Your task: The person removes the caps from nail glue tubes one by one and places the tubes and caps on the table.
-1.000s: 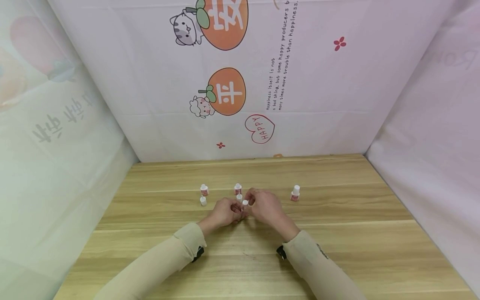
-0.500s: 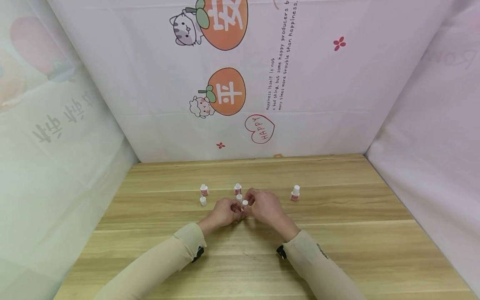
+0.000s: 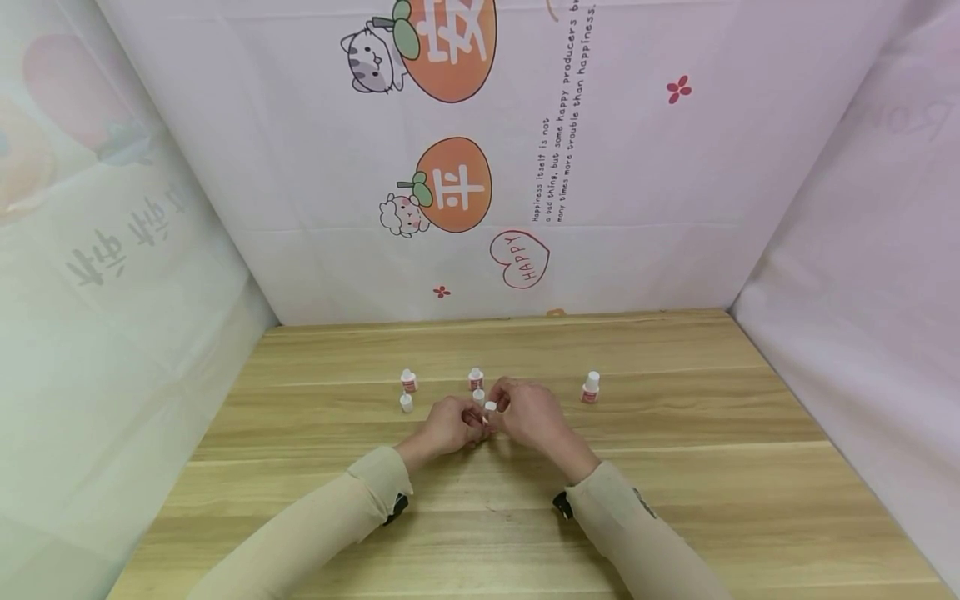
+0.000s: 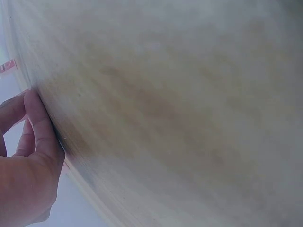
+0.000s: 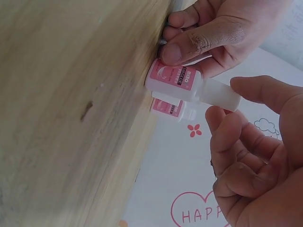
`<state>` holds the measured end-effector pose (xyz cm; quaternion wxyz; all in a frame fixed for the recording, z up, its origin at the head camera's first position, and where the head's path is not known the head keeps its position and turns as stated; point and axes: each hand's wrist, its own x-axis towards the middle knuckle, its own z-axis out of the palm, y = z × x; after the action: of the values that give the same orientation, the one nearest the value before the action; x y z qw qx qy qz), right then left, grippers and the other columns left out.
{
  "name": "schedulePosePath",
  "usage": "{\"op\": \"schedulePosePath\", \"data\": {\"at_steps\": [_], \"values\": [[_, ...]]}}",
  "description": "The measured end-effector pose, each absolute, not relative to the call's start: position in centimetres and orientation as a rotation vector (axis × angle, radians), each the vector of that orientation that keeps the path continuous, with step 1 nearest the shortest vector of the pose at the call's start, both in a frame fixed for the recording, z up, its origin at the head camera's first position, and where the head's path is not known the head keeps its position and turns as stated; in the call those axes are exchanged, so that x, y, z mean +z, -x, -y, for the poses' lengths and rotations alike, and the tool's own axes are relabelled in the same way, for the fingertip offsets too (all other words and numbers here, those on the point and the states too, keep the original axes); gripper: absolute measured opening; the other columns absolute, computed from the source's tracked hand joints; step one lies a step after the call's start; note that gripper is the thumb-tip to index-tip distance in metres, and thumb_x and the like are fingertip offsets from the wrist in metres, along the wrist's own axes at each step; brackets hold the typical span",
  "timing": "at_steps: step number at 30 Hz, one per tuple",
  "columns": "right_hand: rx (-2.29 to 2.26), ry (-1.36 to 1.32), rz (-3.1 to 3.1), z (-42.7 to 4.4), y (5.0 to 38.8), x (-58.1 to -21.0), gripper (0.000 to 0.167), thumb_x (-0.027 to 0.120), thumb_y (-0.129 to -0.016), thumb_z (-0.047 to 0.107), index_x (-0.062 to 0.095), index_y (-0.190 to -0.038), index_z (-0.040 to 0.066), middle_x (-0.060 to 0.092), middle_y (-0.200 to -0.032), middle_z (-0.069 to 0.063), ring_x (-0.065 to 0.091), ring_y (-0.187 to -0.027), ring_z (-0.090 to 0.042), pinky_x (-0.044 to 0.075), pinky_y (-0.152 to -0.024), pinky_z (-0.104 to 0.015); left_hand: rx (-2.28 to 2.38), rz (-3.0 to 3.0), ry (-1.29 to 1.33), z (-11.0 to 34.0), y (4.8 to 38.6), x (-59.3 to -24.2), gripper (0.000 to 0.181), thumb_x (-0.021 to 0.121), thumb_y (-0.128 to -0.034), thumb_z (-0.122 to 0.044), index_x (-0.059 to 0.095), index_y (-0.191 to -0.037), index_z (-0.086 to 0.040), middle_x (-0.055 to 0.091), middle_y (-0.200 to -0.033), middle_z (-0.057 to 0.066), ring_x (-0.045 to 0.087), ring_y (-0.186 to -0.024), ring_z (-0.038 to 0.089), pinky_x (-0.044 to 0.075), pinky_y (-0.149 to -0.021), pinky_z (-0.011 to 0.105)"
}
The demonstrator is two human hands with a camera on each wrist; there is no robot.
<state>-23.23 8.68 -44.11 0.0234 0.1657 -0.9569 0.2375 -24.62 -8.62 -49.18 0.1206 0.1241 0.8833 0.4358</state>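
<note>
In the head view my left hand (image 3: 450, 423) and right hand (image 3: 532, 412) meet at mid-table over a small glue bottle. The right wrist view shows this glue bottle (image 5: 171, 78), clear-white with a pink "GLUE" label. Its base is at the tabletop, and my left fingers and thumb pinch its lower body. My right thumb and index finger pinch its white cap (image 5: 220, 94), which sits on the neck. Just behind stand another glue bottle (image 3: 476, 380) and a loose white cap (image 3: 478, 397). In the left wrist view the bottle is mostly hidden by my fingers.
To the left stands an uncapped glue bottle (image 3: 408, 382) with its white cap (image 3: 407, 403) upright in front. A capped glue bottle (image 3: 591, 388) stands on the right. White printed cloth (image 3: 622, 208) walls the wooden table (image 3: 480, 533) at the back and sides.
</note>
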Motion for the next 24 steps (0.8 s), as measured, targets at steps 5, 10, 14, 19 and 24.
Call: {"op": "schedulePosePath", "data": {"at_steps": [5,10,14,19,24], "values": [[0.712,-0.536,2.948,-8.65,23.09,-44.13,0.014,0.075,-0.084,0.027,0.068,-0.095,0.024,0.071,-0.090,0.005,0.060,-0.076,-0.012,0.049,-0.067,-0.030,1.301,-2.572,-0.387,8.59,24.55,-49.27,0.013,0.070,-0.0827,0.003,0.073,-0.094,-0.002,0.075,-0.080,0.009,0.063,-0.060,0.005,0.055,-0.055,0.020],[0.703,-0.533,2.944,-8.61,23.09,-44.31,0.015,0.076,-0.083,0.028,0.068,-0.096,0.023,0.071,-0.089,0.004,0.061,-0.076,-0.012,0.049,-0.067,-0.030,1.274,-2.592,-0.383,8.61,24.57,-49.24,0.014,0.068,-0.0827,0.004,0.073,-0.094,-0.003,0.074,-0.080,0.008,0.062,-0.060,0.005,0.053,-0.055,0.019],[0.715,-0.515,2.953,-8.56,23.20,-44.43,0.015,0.077,-0.083,0.028,0.067,-0.092,0.023,0.070,-0.086,0.005,0.059,-0.074,-0.011,0.048,-0.067,-0.030,1.277,-2.587,-0.368,8.63,24.57,-49.26,0.016,0.067,-0.0822,0.004,0.073,-0.095,-0.003,0.074,-0.080,0.008,0.062,-0.061,0.005,0.055,-0.055,0.019],[0.688,-0.523,2.956,-8.51,23.22,-44.45,0.015,0.077,-0.083,0.028,0.068,-0.094,0.024,0.070,-0.088,0.007,0.061,-0.078,-0.012,0.049,-0.069,-0.030,1.299,-2.562,-0.354,8.63,24.58,-49.22,0.014,0.069,-0.0836,0.003,0.073,-0.095,-0.004,0.075,-0.080,0.007,0.063,-0.060,0.006,0.054,-0.055,0.020],[0.692,-0.526,2.956,-8.48,23.16,-44.42,0.016,0.077,-0.084,0.028,0.068,-0.096,0.023,0.070,-0.089,0.006,0.061,-0.079,-0.012,0.049,-0.069,-0.030,1.287,-2.567,-0.345,8.65,24.64,-49.27,0.016,0.067,-0.0827,0.004,0.073,-0.095,-0.003,0.074,-0.079,0.006,0.062,-0.060,0.006,0.054,-0.055,0.020]]}}
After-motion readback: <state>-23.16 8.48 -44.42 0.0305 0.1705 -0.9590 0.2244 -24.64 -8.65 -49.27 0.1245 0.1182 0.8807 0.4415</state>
